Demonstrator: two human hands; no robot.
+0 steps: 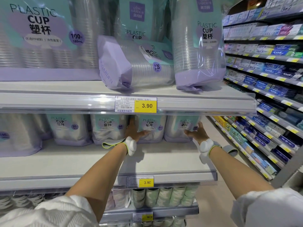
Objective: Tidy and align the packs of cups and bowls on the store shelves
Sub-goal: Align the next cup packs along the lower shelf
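Observation:
Both my arms reach into the middle shelf. My left hand grips the left side of a 50-cup plastic cup pack, fingers behind it and thumb on its front. My right hand holds the right side of the end pack at the row's right end. Two more 50-cup packs stand upright to the left. On the upper shelf one cup pack lies tipped on its side, between a large 100-cup pack and an upright pack.
Yellow price tags sit on the shelf edges. Below, a lower shelf holds stacks of paper cups. To the right an aisle floor runs past long shelves of toothpaste boxes.

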